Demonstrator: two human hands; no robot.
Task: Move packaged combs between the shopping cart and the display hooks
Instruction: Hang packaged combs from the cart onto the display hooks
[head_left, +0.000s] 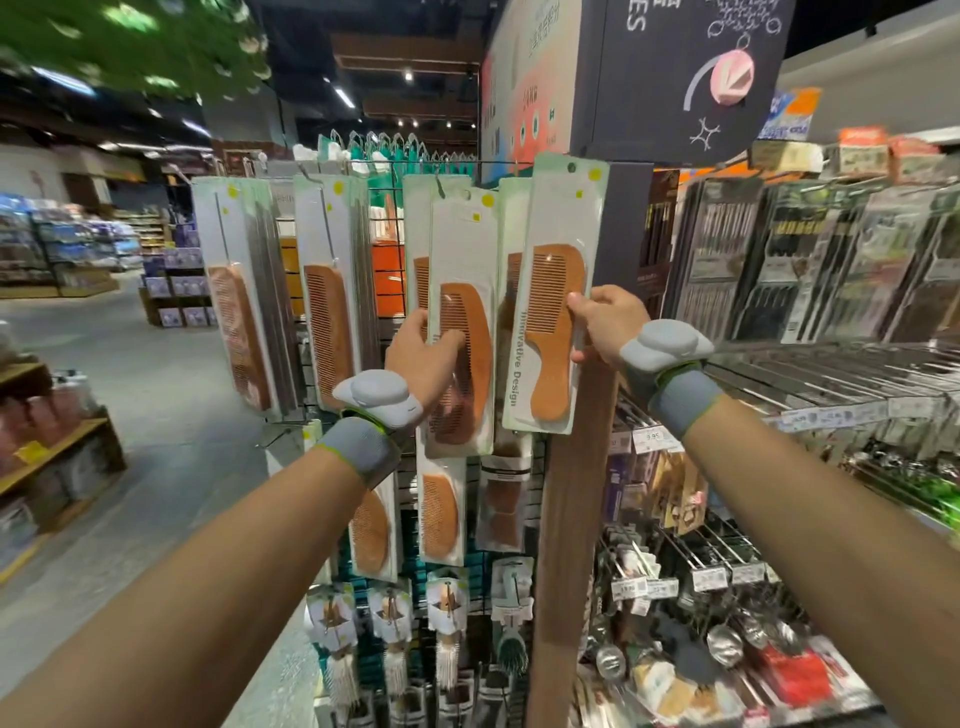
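Observation:
A wire display rack (384, 171) carries packaged wooden combs on hooks. My right hand (605, 325) grips a handled comb pack (556, 291) by its right edge and holds it upright in front of the rack's right end. My left hand (423, 353) grips a curved comb pack (462, 322) at its left edge; its top sits at hook level, and I cannot tell whether it hangs on a hook. Two long tail-comb packs (236, 291) (327, 291) hang to the left. No shopping cart is in view.
A wooden post (571, 519) stands right of the rack. Shelves of kitchen utensils (727, 644) and chopstick packs (779, 260) fill the right. Lower hooks hold more combs (439, 514) and brushes (511, 649). An aisle floor (130, 364) opens to the left.

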